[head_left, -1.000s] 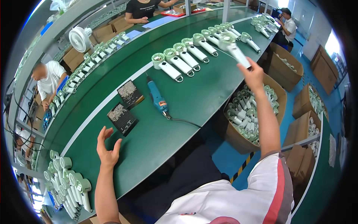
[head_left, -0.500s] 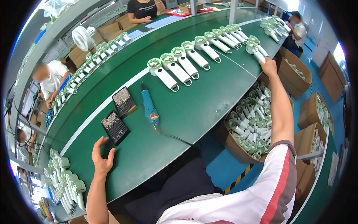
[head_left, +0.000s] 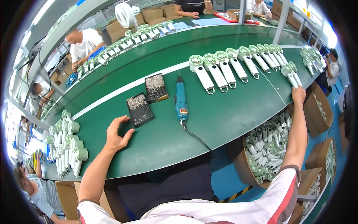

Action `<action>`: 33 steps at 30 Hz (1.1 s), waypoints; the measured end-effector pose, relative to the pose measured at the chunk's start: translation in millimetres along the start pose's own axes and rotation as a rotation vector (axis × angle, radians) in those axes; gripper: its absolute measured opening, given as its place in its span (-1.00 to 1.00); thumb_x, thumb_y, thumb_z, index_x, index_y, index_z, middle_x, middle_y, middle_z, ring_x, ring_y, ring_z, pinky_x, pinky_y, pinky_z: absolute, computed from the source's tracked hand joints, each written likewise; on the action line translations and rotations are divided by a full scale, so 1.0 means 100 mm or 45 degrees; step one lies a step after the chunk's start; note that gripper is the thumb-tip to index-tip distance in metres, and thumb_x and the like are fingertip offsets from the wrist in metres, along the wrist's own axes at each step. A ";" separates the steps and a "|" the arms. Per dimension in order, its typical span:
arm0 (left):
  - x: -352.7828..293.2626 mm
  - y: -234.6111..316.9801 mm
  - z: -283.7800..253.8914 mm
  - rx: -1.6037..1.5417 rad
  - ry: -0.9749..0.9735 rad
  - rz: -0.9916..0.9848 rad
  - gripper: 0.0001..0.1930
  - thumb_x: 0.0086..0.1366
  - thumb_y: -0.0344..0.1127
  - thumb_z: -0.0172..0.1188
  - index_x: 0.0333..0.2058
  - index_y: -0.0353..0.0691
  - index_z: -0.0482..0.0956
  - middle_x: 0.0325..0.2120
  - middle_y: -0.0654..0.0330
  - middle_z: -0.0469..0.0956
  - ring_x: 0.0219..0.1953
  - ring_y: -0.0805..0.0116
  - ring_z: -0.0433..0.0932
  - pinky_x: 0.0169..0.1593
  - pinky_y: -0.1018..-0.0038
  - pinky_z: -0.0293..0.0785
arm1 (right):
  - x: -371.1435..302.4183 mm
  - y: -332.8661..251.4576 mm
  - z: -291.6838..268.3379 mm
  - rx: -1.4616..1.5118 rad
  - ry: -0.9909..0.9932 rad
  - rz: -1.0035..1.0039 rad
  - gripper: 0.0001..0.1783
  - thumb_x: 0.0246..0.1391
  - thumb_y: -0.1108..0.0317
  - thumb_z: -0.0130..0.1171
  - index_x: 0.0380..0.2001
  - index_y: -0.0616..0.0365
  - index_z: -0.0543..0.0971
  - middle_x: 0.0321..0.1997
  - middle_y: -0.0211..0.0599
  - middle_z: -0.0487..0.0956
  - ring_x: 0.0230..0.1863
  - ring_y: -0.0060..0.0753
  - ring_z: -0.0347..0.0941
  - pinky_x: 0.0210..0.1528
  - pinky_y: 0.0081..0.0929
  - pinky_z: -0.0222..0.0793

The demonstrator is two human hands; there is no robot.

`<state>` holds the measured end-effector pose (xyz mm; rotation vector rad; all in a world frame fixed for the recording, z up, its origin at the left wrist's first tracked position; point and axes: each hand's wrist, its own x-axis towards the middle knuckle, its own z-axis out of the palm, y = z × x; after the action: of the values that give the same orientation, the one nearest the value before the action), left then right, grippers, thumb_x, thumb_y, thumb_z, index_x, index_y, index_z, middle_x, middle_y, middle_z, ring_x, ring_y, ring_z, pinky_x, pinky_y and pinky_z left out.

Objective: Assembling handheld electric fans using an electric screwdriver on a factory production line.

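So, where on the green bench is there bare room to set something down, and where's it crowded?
Free bench: right of the screwdriver, between fan row and near edge; also between left hand and cord. Crowded: the fan pile at far left, two black trays beside the left hand, and the fan pair at the right hand.

The counter [head_left: 164, 147] is coloured green and crossed by a white line [head_left: 111, 97]; the floor strip [head_left: 238, 193] is banded in yellow and black. The fans [head_left: 204, 78] are finished in white and pale green, the driver [head_left: 181, 98] in teal, the trays [head_left: 142, 117] in black.
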<state>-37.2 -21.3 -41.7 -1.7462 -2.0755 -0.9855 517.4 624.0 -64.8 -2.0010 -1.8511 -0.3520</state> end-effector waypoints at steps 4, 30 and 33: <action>-0.10 0.00 -0.08 0.056 0.019 -0.030 -0.47 0.09 -0.40 0.47 0.05 -0.32 0.53 -0.18 0.00 0.64 -0.13 0.10 0.65 0.00 0.30 0.56 | -0.26 -0.53 -0.30 -0.067 0.194 -0.058 -0.47 0.16 0.05 0.29 0.11 0.12 0.57 0.25 0.31 0.43 0.22 0.33 0.44 0.15 0.05 0.50; -1.98 -0.17 -1.87 1.193 0.383 -0.617 -0.54 -0.05 -0.33 0.33 -0.10 -0.34 0.61 -0.15 0.00 0.56 0.00 -0.02 0.49 0.12 0.14 0.42 | -4.37 -3.95 -3.19 2.155 -0.085 -2.100 -0.82 0.06 0.69 0.29 -0.24 0.31 0.66 -0.01 -0.08 0.62 -0.16 -0.32 0.65 -0.31 -0.57 0.58; -1.99 -0.16 -1.86 1.152 0.135 -0.671 -0.54 -0.05 -0.31 0.35 -0.11 -0.32 0.63 -0.19 0.02 0.57 -0.04 0.01 0.51 0.11 0.15 0.43 | -4.55 -3.95 -3.25 2.171 -0.220 -2.167 -0.80 0.03 0.69 0.30 -0.24 0.30 0.66 -0.02 -0.10 0.62 -0.17 -0.33 0.64 -0.33 -0.59 0.58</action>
<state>-44.3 -293.7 -26.9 -0.7026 -2.3851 -0.1245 107.7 92.8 70.6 0.7591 -2.0136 0.7801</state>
